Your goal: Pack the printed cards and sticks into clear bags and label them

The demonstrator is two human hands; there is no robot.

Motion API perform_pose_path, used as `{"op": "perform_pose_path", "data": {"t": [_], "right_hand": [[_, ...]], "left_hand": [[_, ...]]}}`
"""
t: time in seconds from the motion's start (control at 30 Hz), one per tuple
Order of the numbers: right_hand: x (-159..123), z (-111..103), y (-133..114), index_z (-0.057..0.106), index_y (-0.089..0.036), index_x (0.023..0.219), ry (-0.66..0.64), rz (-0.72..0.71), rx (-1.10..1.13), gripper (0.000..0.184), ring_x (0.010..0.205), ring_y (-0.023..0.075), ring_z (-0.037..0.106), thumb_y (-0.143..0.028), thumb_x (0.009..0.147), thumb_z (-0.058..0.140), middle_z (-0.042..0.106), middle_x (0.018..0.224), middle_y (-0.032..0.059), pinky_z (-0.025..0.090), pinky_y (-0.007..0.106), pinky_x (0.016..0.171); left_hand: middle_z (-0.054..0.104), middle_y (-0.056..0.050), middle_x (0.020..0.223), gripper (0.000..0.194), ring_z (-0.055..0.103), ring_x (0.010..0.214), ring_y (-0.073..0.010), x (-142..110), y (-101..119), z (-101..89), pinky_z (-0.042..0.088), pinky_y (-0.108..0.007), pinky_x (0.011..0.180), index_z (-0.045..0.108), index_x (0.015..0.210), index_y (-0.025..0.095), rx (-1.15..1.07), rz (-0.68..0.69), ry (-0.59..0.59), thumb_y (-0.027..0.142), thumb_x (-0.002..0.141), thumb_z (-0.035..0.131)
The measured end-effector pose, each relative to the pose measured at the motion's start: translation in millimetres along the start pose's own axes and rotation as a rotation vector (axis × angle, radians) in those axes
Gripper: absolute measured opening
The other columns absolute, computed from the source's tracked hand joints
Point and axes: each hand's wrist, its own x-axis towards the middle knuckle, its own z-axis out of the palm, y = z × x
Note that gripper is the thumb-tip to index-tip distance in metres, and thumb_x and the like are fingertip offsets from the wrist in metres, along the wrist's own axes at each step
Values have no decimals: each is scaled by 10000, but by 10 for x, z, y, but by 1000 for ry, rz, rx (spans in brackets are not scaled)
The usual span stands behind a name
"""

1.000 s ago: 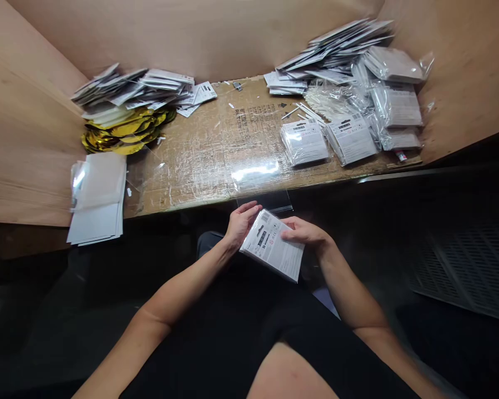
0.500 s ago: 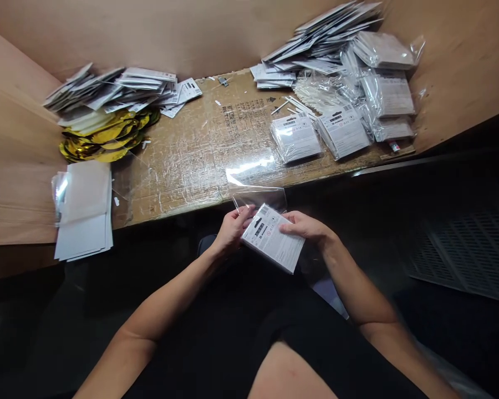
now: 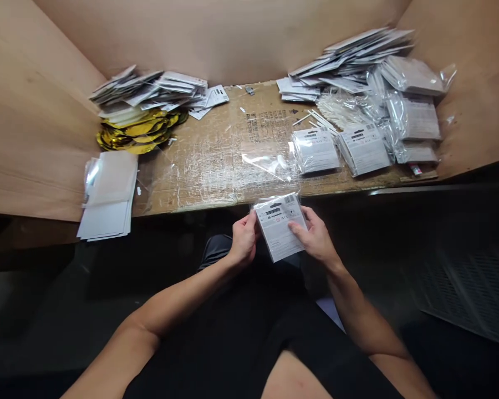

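Between my hands, in front of the table edge, is a flat white printed card packet [image 3: 281, 233] with a hang-hole slot and a barcode. A clear plastic bag [image 3: 270, 166] surrounds it, and its transparent flap stretches up over the table edge. My right hand [image 3: 316, 235] grips the packet's right side, thumb lying across the printed face. At the upper left edge my left hand [image 3: 245, 238] pinches the bag with closed fingers. Two similar bagged packets, a left one [image 3: 316, 151] and a right one [image 3: 363, 148], lie on the table beyond my right hand.
Cardboard [image 3: 199, 177] covers the table between wooden side panels. At left are piled cards [image 3: 162, 91], gold foil pieces [image 3: 137, 130] and a white sheet stack [image 3: 110, 194]. White sticks [image 3: 341, 108], more cards [image 3: 353, 58] and bagged stacks [image 3: 418, 116] crowd the right.
The packet has turned more upright and now sits inside the clear bag, with the flap extending upward. My left hand has shifted to its left edge. The whole view has swung left.
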Motion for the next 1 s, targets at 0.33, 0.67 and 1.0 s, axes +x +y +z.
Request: {"op": "perform_pose_path", "data": {"t": [0.33, 0.67, 1.0], "right_hand": [[418, 73, -320, 519, -292, 1412, -34, -235, 73, 663, 853, 270, 744, -523, 891, 859, 785, 994, 46, 626, 411, 790], [1140, 507, -618, 527, -261, 1398, 180, -634, -354, 568, 852, 312, 721, -531, 943, 732, 764, 1056, 110, 587, 485, 859], [1589, 822, -477, 380, -299, 1260, -15, -626, 199, 587, 706, 189, 677, -560, 926, 786, 711, 877, -23, 586, 332, 666]], "left_hand": [[817, -86, 1088, 627, 779, 1025, -255, 416, 781, -117, 621, -356, 923, 777, 1266, 210, 145, 376, -289, 596, 797, 931], [801, -61, 1097, 663, 777, 970, -207, 759, 1439, 60, 603, -305, 919, 715, 1199, 197, 182, 769, -194, 320, 639, 1049], [825, -113, 1130, 606, 774, 1056, -265, 1079, 1467, -201, 590, -387, 994, 756, 1203, 177, 239, 749, -516, 641, 838, 893]]}}
